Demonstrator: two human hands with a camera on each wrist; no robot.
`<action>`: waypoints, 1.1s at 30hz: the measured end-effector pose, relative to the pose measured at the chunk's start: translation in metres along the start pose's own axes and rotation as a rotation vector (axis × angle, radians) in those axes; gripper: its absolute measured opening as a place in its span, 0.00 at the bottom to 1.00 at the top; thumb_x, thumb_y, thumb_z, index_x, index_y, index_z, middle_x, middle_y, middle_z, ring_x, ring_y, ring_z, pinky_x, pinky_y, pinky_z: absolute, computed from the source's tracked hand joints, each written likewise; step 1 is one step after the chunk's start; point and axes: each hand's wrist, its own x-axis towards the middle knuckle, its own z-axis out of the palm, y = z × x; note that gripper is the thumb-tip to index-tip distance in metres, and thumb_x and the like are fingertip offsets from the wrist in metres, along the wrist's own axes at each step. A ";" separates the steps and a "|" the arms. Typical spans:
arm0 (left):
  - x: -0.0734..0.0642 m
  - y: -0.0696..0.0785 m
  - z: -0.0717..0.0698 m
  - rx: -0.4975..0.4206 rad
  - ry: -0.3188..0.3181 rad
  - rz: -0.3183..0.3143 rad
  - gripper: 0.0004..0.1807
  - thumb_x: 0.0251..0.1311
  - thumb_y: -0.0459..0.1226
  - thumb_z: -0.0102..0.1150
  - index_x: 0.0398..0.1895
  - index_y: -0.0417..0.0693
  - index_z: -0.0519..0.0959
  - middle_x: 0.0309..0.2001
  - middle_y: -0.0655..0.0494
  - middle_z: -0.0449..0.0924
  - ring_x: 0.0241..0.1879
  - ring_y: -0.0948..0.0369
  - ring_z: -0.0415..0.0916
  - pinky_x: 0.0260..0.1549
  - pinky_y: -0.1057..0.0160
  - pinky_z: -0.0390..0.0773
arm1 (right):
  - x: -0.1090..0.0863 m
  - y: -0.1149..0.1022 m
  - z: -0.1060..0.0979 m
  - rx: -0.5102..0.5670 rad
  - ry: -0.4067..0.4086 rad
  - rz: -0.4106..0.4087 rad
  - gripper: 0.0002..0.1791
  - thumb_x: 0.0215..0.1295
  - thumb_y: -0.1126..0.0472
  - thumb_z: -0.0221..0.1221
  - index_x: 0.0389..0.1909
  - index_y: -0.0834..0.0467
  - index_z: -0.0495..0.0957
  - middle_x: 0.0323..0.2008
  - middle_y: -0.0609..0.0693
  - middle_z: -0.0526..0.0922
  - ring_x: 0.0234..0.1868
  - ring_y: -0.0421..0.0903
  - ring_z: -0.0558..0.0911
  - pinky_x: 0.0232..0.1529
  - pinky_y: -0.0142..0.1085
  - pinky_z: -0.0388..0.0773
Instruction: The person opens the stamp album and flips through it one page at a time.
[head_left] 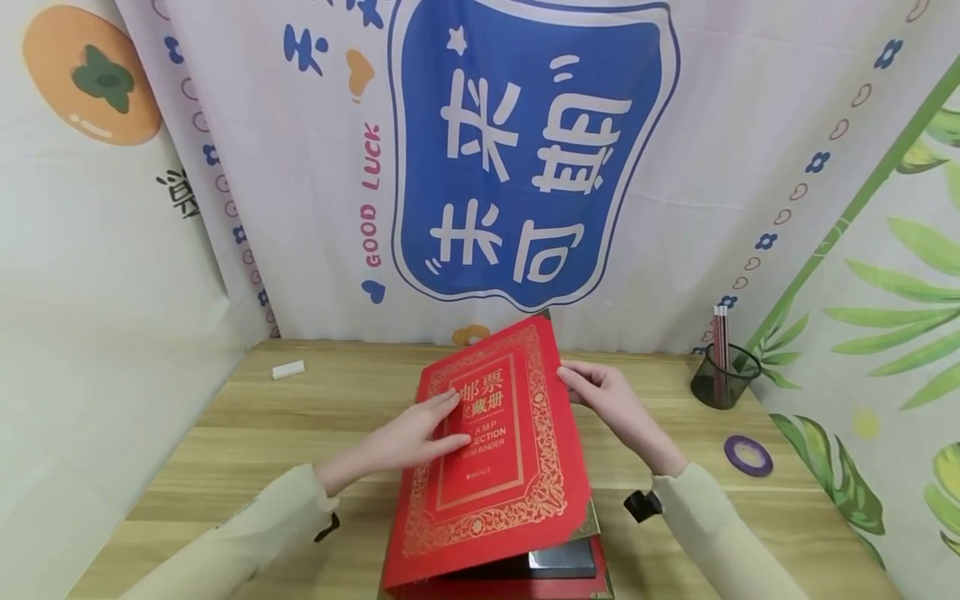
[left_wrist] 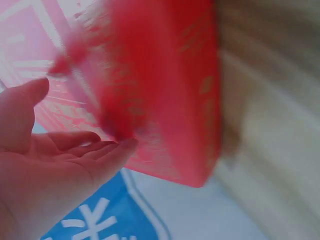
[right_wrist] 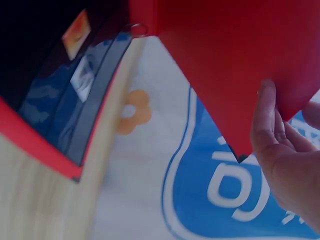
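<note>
A red stamp album (head_left: 501,497) with gold print lies on the table in front of me, its front cover lifted and tilted. My right hand (head_left: 609,403) pinches the cover's right edge, thumb on the outside and fingers on the inner side. In the right wrist view the plain red inside of the cover (right_wrist: 225,60) shows. Below it is a dark page (right_wrist: 37,97) holding two small stamps (right_wrist: 83,79). My left hand (head_left: 401,437) is at the cover's printed front with fingers extended, overlapping the gold lettering. The left wrist view shows that hand (left_wrist: 60,165) palm up beside the cover.
A black mesh pen holder (head_left: 723,382) with several pencils stands at the back right. A purple tape roll (head_left: 748,456) lies in front of it. On the far left is a small white block (head_left: 288,369). A printed cloth (head_left: 322,208) hangs behind the table (head_left: 247,450).
</note>
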 end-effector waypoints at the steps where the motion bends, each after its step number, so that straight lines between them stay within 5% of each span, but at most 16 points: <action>1: 0.003 0.004 -0.004 -0.001 0.015 0.018 0.43 0.63 0.51 0.62 0.74 0.36 0.61 0.73 0.38 0.62 0.71 0.43 0.65 0.61 0.43 0.76 | 0.000 -0.004 0.003 0.011 0.007 -0.016 0.29 0.72 0.47 0.56 0.67 0.60 0.72 0.59 0.61 0.81 0.45 0.37 0.88 0.57 0.36 0.82; 7: 0.015 0.038 -0.029 -0.061 0.092 0.116 0.36 0.64 0.46 0.62 0.72 0.38 0.66 0.65 0.44 0.75 0.59 0.50 0.78 0.54 0.52 0.83 | 0.002 -0.019 0.019 0.054 -0.004 -0.187 0.27 0.74 0.54 0.54 0.69 0.60 0.69 0.63 0.63 0.78 0.49 0.35 0.86 0.55 0.37 0.83; 16: 0.022 0.082 -0.050 -0.216 0.129 0.028 0.36 0.64 0.50 0.61 0.73 0.50 0.66 0.56 0.53 0.80 0.50 0.58 0.81 0.45 0.60 0.86 | 0.006 -0.021 0.036 0.074 -0.042 -0.357 0.26 0.74 0.63 0.54 0.71 0.61 0.66 0.68 0.62 0.73 0.52 0.33 0.85 0.54 0.34 0.83; 22: 0.026 0.098 -0.050 -0.203 0.159 0.019 0.27 0.62 0.54 0.61 0.59 0.51 0.74 0.41 0.55 0.81 0.36 0.62 0.79 0.36 0.67 0.83 | 0.006 -0.023 0.043 0.037 -0.048 -0.391 0.27 0.74 0.63 0.54 0.72 0.62 0.65 0.69 0.61 0.71 0.60 0.32 0.80 0.56 0.32 0.81; 33: 0.023 0.108 -0.055 -0.218 0.149 -0.106 0.34 0.61 0.51 0.62 0.66 0.46 0.69 0.50 0.50 0.80 0.45 0.57 0.78 0.42 0.60 0.85 | 0.004 -0.017 0.046 0.016 -0.091 -0.434 0.27 0.73 0.63 0.54 0.71 0.64 0.65 0.68 0.65 0.71 0.61 0.34 0.80 0.57 0.32 0.80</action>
